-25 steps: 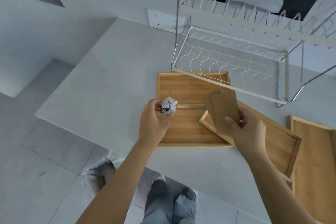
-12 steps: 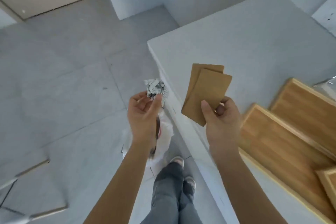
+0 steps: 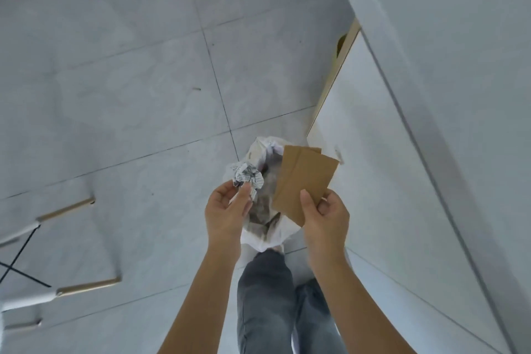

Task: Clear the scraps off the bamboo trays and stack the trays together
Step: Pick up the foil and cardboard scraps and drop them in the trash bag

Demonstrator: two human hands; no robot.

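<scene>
my left hand [image 3: 227, 214] fingers pinch crumpled paper ball [image 3: 247, 177]; right hand [image 3: 324, 217] fingers clamp cardboard pieces [image 3: 304, 178] over white bin bag [image 3: 268, 234].

A single head-worn wide-angle view is given, aimed steeply down past the chest at the tiled floor [image 3: 120, 89]. Both forearms are seen entering from the bottom edge, with the left hand [image 3: 227, 214] and right hand [image 3: 324, 217] close to the lens near frame centre. The white counter [image 3: 448, 66] is cut off at the right edge; no second view is available for overlap.
</scene>
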